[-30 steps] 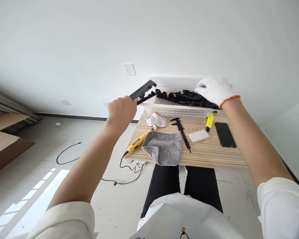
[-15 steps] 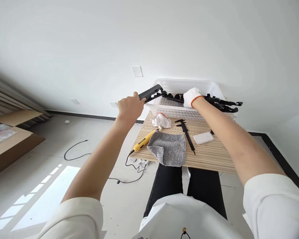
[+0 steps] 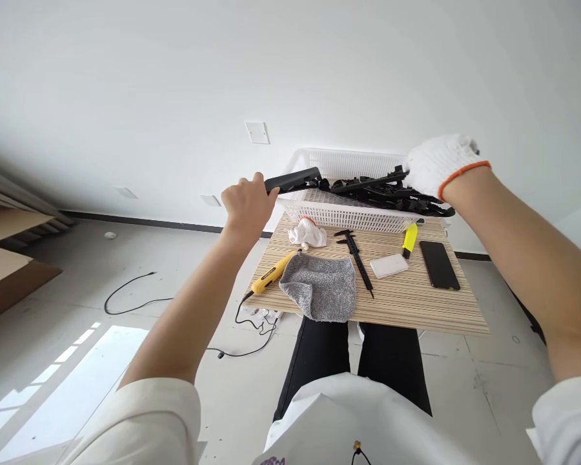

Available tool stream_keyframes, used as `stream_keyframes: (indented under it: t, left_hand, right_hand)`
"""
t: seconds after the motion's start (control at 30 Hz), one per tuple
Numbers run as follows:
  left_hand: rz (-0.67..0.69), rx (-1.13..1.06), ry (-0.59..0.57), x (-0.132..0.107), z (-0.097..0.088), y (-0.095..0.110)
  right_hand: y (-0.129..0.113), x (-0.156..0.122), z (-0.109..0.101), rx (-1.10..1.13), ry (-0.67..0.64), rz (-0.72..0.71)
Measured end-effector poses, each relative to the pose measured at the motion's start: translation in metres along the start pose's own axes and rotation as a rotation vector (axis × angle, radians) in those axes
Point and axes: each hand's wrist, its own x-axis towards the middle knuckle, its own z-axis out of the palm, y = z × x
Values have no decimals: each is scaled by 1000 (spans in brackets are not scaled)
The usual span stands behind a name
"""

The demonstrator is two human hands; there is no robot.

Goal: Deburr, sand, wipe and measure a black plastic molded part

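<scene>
My bare left hand (image 3: pixel 248 205) is closed round one end of a long black plastic part (image 3: pixel 293 180), its other end over the left side of the white basket (image 3: pixel 348 216). My right hand (image 3: pixel 440 165), in a white knitted glove with an orange cuff, is above the basket's right end. Its curled fingers are at the end of a black plastic strip (image 3: pixel 380 182); the fingertips are partly hidden. Under that strip, more black plastic parts (image 3: pixel 416 204) lie jumbled in the basket, some jutting over its front right rim.
On the wooden table are a crumpled white glove (image 3: pixel 308 234), yellow corded tool (image 3: pixel 272 274), grey cloth (image 3: pixel 326 287), black caliper (image 3: pixel 358 261), white block (image 3: pixel 389 265), yellow-handled knife (image 3: pixel 409 239) and phone (image 3: pixel 439 265). A cable (image 3: pixel 252 354) trails on the floor.
My right hand has moved right and up from the basket's middle, and the black parts there lie differently, less far out to the right. My left hand still holds its part, now tilted flatter.
</scene>
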Motion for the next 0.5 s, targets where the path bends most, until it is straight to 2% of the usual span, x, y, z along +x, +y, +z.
stream_keyframes:
  t: [0.03, 0.07, 0.17, 0.33, 0.5]
  left_hand:
    - [-10, -8, 14, 0, 0, 2]
    - [-16, -13, 24, 1, 0, 4]
    - [2, 16, 21, 3, -1, 9]
    - [26, 114, -4, 5, -4, 12]
    - [6, 69, 7, -5, -10, 14]
  right_hand:
    - [2, -11, -8, -85, -98, 43]
    - [4, -21, -14, -117, -135, 65]
    - [11, -43, -22, -133, -127, 113]
    - [32, -63, -12, -100, -121, 169]
    - [51, -84, 3, -19, -79, 181]
